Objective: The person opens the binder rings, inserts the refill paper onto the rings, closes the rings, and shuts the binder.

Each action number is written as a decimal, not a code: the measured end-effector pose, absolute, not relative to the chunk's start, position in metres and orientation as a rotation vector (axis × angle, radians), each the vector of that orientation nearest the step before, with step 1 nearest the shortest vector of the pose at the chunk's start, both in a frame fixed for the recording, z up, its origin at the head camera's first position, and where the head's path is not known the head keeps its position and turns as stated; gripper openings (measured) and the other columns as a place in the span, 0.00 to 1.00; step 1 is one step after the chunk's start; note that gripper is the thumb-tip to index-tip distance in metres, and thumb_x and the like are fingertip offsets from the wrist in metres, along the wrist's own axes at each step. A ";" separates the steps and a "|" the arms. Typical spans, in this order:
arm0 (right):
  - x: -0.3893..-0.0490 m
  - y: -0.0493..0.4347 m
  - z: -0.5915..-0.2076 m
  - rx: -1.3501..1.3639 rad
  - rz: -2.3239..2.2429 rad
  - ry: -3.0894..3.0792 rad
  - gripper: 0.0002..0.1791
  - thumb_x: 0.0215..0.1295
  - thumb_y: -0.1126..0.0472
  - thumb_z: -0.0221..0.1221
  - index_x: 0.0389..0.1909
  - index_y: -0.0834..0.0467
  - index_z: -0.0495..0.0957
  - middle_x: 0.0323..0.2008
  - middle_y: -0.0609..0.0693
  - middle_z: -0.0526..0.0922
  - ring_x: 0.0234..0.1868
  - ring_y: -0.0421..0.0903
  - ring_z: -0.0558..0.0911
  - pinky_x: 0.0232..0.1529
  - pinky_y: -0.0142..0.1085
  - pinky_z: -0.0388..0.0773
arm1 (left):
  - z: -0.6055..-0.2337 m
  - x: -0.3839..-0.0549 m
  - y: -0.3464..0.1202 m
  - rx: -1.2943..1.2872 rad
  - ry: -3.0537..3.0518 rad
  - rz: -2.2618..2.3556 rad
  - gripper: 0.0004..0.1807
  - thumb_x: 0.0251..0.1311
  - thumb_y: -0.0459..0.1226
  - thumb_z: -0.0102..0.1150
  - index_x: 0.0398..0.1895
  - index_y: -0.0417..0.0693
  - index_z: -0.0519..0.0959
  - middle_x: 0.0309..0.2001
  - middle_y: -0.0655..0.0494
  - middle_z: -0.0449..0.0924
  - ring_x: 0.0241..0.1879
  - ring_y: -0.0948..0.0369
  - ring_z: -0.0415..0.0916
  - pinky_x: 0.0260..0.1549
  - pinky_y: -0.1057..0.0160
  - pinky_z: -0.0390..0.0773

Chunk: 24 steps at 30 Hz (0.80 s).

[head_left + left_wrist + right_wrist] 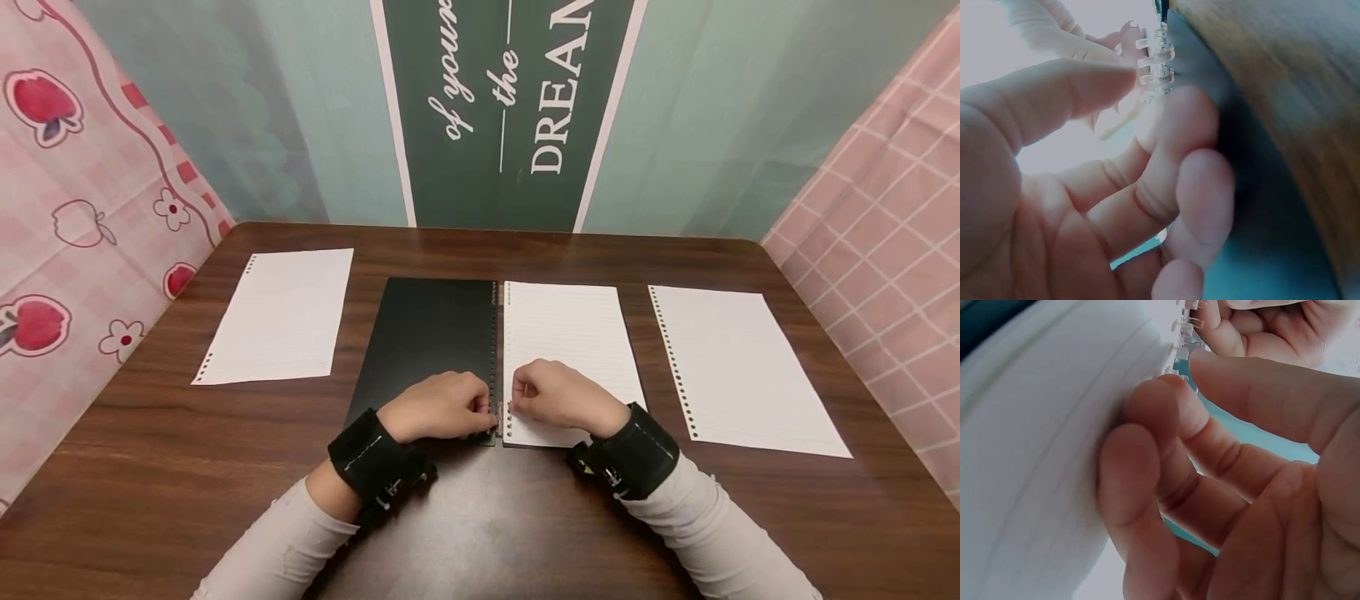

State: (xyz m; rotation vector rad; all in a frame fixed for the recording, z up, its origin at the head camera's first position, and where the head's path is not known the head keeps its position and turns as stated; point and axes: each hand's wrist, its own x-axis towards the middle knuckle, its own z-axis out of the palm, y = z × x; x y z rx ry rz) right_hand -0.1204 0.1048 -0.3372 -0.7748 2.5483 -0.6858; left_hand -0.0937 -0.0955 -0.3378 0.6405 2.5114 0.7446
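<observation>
Dark green panel (480, 192), far side: white lettering runs sideways, reading away from the near side; "of", "your", "the" legible, then "DREA", next letter cut off. Ring binder (431, 333) lies open at table (112, 475) centre, between two loose punched sheets, left (281, 317) and right (742, 367). Long axis near–far; black cover left, ruled pages (566, 325) right. Left hand (442, 407): fingers bent, thumb at the near rings (1159, 78). Right hand (566, 396): fingers curled over pages' punched edge, thumb apart. Cannot tell whether either has hold.
</observation>
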 end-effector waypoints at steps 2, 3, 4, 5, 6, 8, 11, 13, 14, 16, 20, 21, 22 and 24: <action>-0.121 0.106 -0.336 -0.782 -0.685 2.552 0.07 0.61 0.65 0.59 0.24 0.56 0.78 0.20 0.44 0.71 0.23 0.39 0.69 0.26 0.31 0.64 | -0.338 -0.094 -0.097 0.640 2.494 0.776 0.14 0.65 0.41 0.59 0.19 0.53 0.77 0.16 0.63 0.74 0.17 0.65 0.70 0.21 0.67 0.66; -0.121 0.106 -0.336 -0.785 -0.689 2.553 0.07 0.61 0.65 0.59 0.24 0.56 0.78 0.20 0.44 0.71 0.23 0.40 0.68 0.26 0.31 0.63 | -0.337 -0.094 -0.098 0.638 2.491 0.786 0.15 0.65 0.41 0.59 0.19 0.52 0.78 0.15 0.63 0.74 0.16 0.65 0.70 0.20 0.67 0.65; -0.121 0.106 -0.335 -0.787 -0.695 2.551 0.07 0.61 0.65 0.59 0.24 0.56 0.79 0.20 0.44 0.71 0.23 0.40 0.68 0.26 0.31 0.63 | -0.336 -0.094 -0.099 0.633 2.487 0.798 0.15 0.66 0.41 0.59 0.19 0.52 0.78 0.15 0.62 0.75 0.16 0.65 0.71 0.20 0.67 0.66; -0.122 0.107 -0.334 -0.781 -0.701 2.550 0.07 0.62 0.65 0.59 0.25 0.56 0.79 0.19 0.44 0.71 0.23 0.40 0.68 0.25 0.31 0.63 | -0.335 -0.094 -0.100 0.624 2.483 0.807 0.14 0.66 0.42 0.59 0.20 0.52 0.79 0.16 0.62 0.75 0.16 0.65 0.72 0.20 0.67 0.66; -0.123 0.108 -0.333 -0.776 -0.705 2.549 0.07 0.63 0.64 0.59 0.25 0.56 0.79 0.19 0.44 0.71 0.23 0.40 0.68 0.25 0.32 0.64 | -0.333 -0.095 -0.101 0.617 2.484 0.813 0.14 0.66 0.42 0.59 0.21 0.51 0.79 0.16 0.61 0.76 0.17 0.65 0.72 0.21 0.67 0.67; -0.124 0.109 -0.331 -0.765 -0.712 2.555 0.07 0.64 0.62 0.59 0.25 0.56 0.80 0.19 0.44 0.73 0.22 0.40 0.69 0.25 0.32 0.64 | -0.328 -0.098 -0.104 0.601 2.488 0.826 0.13 0.67 0.42 0.58 0.23 0.51 0.81 0.18 0.59 0.78 0.18 0.64 0.73 0.21 0.66 0.68; -0.127 0.110 -0.326 -0.741 -0.714 2.568 0.08 0.66 0.61 0.59 0.26 0.56 0.80 0.19 0.45 0.76 0.22 0.41 0.70 0.25 0.33 0.65 | -0.319 -0.105 -0.106 0.581 2.513 0.828 0.12 0.68 0.42 0.58 0.28 0.50 0.83 0.21 0.57 0.80 0.20 0.63 0.75 0.22 0.65 0.70; -0.129 0.111 -0.322 -0.731 -0.712 2.581 0.08 0.66 0.60 0.59 0.27 0.56 0.80 0.20 0.46 0.78 0.22 0.41 0.70 0.25 0.33 0.66 | -0.314 -0.110 -0.107 0.568 2.538 0.823 0.11 0.69 0.42 0.58 0.30 0.49 0.84 0.22 0.57 0.81 0.21 0.62 0.75 0.23 0.64 0.70; -0.130 0.112 -0.320 -0.727 -0.711 2.586 0.08 0.67 0.60 0.60 0.27 0.56 0.80 0.20 0.46 0.78 0.22 0.41 0.70 0.25 0.33 0.66 | -0.312 -0.112 -0.108 0.563 2.549 0.817 0.11 0.69 0.42 0.58 0.31 0.49 0.85 0.22 0.57 0.81 0.22 0.62 0.75 0.23 0.64 0.71; -0.132 0.112 -0.318 -0.728 -0.712 2.595 0.08 0.67 0.60 0.60 0.27 0.56 0.80 0.20 0.46 0.78 0.22 0.41 0.70 0.26 0.33 0.66 | -0.307 -0.116 -0.107 0.554 2.567 0.803 0.11 0.69 0.43 0.58 0.32 0.49 0.85 0.23 0.57 0.81 0.22 0.62 0.75 0.23 0.64 0.71; -0.134 0.116 -0.314 -0.739 -0.733 2.610 0.09 0.67 0.59 0.59 0.28 0.57 0.80 0.20 0.48 0.79 0.23 0.41 0.71 0.27 0.33 0.66 | -0.303 -0.120 -0.104 0.565 2.569 0.804 0.12 0.69 0.43 0.57 0.33 0.48 0.85 0.23 0.56 0.81 0.23 0.62 0.75 0.24 0.64 0.71; -0.135 0.118 -0.313 -0.743 -0.740 2.615 0.09 0.67 0.59 0.59 0.28 0.57 0.80 0.21 0.48 0.80 0.23 0.41 0.71 0.27 0.33 0.66 | -0.302 -0.120 -0.103 0.571 2.568 0.806 0.12 0.69 0.43 0.57 0.33 0.48 0.85 0.23 0.56 0.81 0.23 0.62 0.75 0.24 0.64 0.70; -0.136 0.120 -0.313 -0.745 -0.745 2.619 0.09 0.67 0.59 0.59 0.28 0.57 0.81 0.21 0.49 0.81 0.24 0.41 0.72 0.27 0.33 0.67 | -0.302 -0.121 -0.101 0.576 2.565 0.810 0.12 0.69 0.43 0.57 0.33 0.48 0.85 0.23 0.56 0.81 0.23 0.62 0.75 0.24 0.64 0.70; -0.137 0.123 -0.312 -0.737 -0.759 2.624 0.09 0.67 0.60 0.59 0.29 0.58 0.81 0.22 0.51 0.82 0.24 0.41 0.72 0.28 0.34 0.67 | -0.302 -0.121 -0.097 0.584 2.561 0.817 0.12 0.69 0.43 0.57 0.33 0.47 0.85 0.24 0.56 0.81 0.23 0.62 0.75 0.24 0.65 0.70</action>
